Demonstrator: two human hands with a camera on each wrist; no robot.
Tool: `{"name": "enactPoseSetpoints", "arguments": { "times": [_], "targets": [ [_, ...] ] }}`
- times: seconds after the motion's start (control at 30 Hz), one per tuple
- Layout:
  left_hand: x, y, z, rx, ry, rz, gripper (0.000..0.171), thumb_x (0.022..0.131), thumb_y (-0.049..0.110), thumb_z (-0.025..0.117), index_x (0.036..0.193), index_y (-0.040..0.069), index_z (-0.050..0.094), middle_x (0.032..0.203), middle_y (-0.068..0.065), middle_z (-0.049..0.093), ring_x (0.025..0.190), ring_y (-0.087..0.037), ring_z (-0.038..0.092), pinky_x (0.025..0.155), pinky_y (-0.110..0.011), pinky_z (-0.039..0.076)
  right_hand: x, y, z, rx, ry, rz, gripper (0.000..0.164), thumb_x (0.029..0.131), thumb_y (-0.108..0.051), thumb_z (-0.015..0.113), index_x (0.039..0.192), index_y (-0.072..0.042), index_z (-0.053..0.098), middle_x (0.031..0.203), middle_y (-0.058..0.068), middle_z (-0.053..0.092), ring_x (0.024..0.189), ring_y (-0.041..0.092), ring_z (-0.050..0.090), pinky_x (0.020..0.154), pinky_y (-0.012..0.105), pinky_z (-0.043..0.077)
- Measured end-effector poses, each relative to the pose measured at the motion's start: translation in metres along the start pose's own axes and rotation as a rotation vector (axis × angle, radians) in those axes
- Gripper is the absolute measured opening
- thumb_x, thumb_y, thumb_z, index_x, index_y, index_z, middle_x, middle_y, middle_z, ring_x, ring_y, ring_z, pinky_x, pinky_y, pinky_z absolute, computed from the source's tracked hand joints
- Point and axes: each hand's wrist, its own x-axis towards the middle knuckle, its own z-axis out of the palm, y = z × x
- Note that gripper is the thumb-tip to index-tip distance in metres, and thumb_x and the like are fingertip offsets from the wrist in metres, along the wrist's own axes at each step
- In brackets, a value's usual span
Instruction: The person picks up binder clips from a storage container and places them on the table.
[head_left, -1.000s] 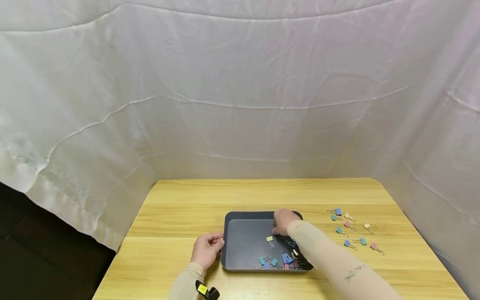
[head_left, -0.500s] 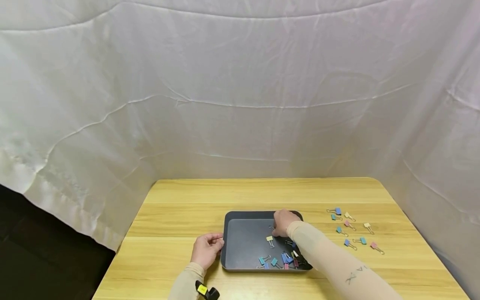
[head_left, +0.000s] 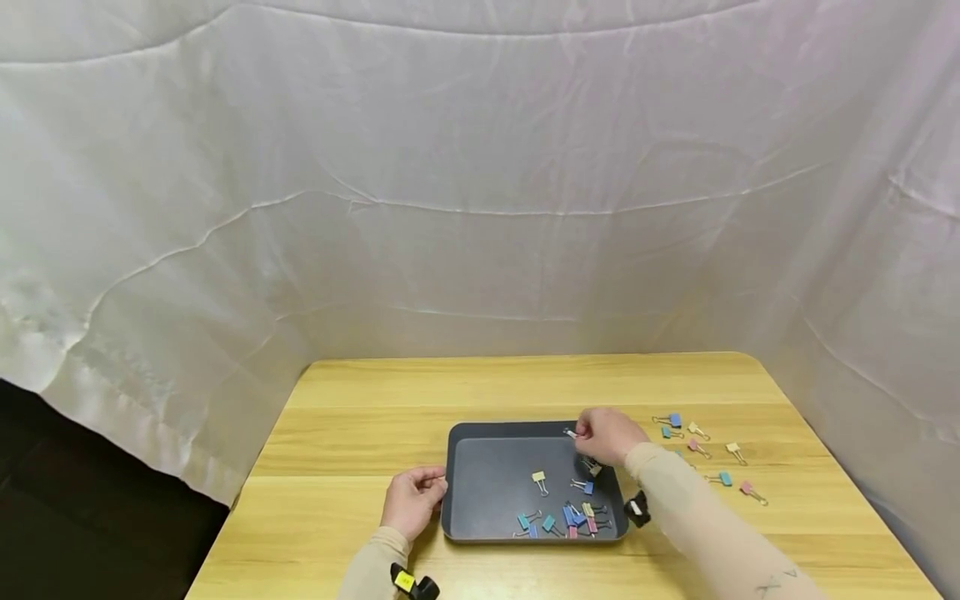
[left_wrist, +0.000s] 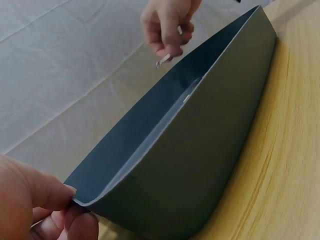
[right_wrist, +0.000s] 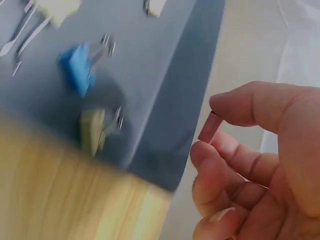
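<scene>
A dark grey tray (head_left: pixel 487 479) holds several small binder clips in blue, teal, yellow and pink, mostly toward its near right corner. My left hand (head_left: pixel 411 502) pinches the tray's left rim between thumb and fingers, plainest in the left wrist view. Above the tray's far right part, my right hand (head_left: pixel 611 435) pinches a pink binder clip (right_wrist: pixel 210 128) between thumb and fingertips. The clip's wire handles point left in the head view. Below that hand lie a yellow clip (right_wrist: pixel 92 131) and a blue clip (right_wrist: pixel 76 69) in the tray.
Right of the tray, several more clips are scattered on the wooden table (head_left: pixel 360 425), among them a pink clip (head_left: pixel 747 489) and a teal clip (head_left: pixel 724 478). White cloth (head_left: pixel 480 275) hangs behind and along both sides of the table.
My right hand has risen from the tray and shifted right, carrying the binder clip. Clips formerly hidden under the arm now show. The left hand has stayed at the rim.
</scene>
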Motion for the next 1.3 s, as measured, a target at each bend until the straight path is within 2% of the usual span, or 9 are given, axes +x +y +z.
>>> {"name": "enactPoseSetpoints", "arguments": {
  "times": [0.17, 0.33, 0.43, 0.67, 0.87, 1.07, 1.3],
  "targets": [
    [0.000, 0.001, 0.001, -0.003, 0.003, 0.002, 0.025, 0.084, -0.003, 0.067, 0.106, -0.013, 0.065, 0.080, -0.009, 0.063, 0.067, -0.012, 0.059, 0.057, -0.025, 0.055, -0.019, 0.038, -0.011, 0.051, 0.054, 0.050, 0.007, 0.078, -0.018, 0.067, 0.080, -0.015, 0.060, 0.072, -0.004, 0.054, 0.065, 0.014, 0.049, 0.059, 0.031, 0.041],
    [0.002, 0.000, 0.001, 0.011, 0.015, 0.017, 0.024, 0.083, -0.003, 0.067, 0.105, -0.012, 0.066, 0.080, -0.009, 0.063, 0.066, -0.011, 0.059, 0.056, -0.024, 0.054, -0.050, 0.074, -0.011, 0.058, 0.078, 0.061, 0.009, 0.081, -0.018, 0.068, 0.080, -0.015, 0.060, 0.071, -0.004, 0.053, 0.065, 0.013, 0.048, 0.059, 0.030, 0.042],
    [0.003, -0.001, 0.000, 0.015, 0.013, 0.012, 0.023, 0.084, -0.003, 0.066, 0.106, -0.012, 0.066, 0.080, -0.008, 0.062, 0.067, -0.012, 0.059, 0.057, -0.025, 0.054, -0.070, 0.092, -0.009, 0.066, 0.060, 0.052, 0.011, 0.084, -0.016, 0.068, 0.079, -0.013, 0.058, 0.070, -0.003, 0.051, 0.062, 0.012, 0.046, 0.058, 0.026, 0.041],
    [0.004, -0.002, -0.004, 0.008, 0.023, 0.006, 0.023, 0.084, -0.003, 0.066, 0.106, -0.011, 0.067, 0.081, -0.008, 0.062, 0.069, -0.013, 0.059, 0.057, -0.025, 0.055, -0.102, 0.123, -0.008, 0.041, 0.015, 0.145, 0.013, 0.082, -0.020, 0.069, 0.077, -0.015, 0.057, 0.068, -0.004, 0.051, 0.063, 0.012, 0.046, 0.058, 0.028, 0.037],
    [0.004, 0.000, -0.005, -0.006, 0.017, 0.014, 0.025, 0.085, -0.003, 0.066, 0.107, -0.013, 0.065, 0.082, -0.010, 0.062, 0.069, -0.013, 0.058, 0.057, -0.025, 0.054, -0.113, 0.136, -0.008, 0.036, 0.018, 0.171, 0.014, 0.081, -0.019, 0.071, 0.080, -0.014, 0.059, 0.070, -0.004, 0.052, 0.066, 0.014, 0.046, 0.060, 0.030, 0.039],
    [0.004, -0.001, -0.005, -0.007, 0.017, 0.001, 0.024, 0.085, -0.004, 0.065, 0.108, -0.013, 0.065, 0.081, -0.010, 0.062, 0.069, -0.013, 0.058, 0.057, -0.025, 0.054, -0.115, 0.138, -0.007, 0.045, 0.000, 0.191, 0.013, 0.083, -0.019, 0.071, 0.083, -0.014, 0.059, 0.072, -0.003, 0.052, 0.066, 0.014, 0.046, 0.060, 0.030, 0.040],
    [0.005, -0.001, -0.004, -0.003, 0.012, 0.018, 0.025, 0.086, -0.001, 0.066, 0.108, -0.014, 0.065, 0.082, -0.010, 0.063, 0.069, -0.013, 0.058, 0.056, -0.025, 0.054, -0.115, 0.139, -0.008, 0.041, 0.008, 0.171, 0.014, 0.083, -0.019, 0.072, 0.082, -0.014, 0.058, 0.072, -0.003, 0.051, 0.066, 0.014, 0.046, 0.059, 0.028, 0.038]
  ]
}}
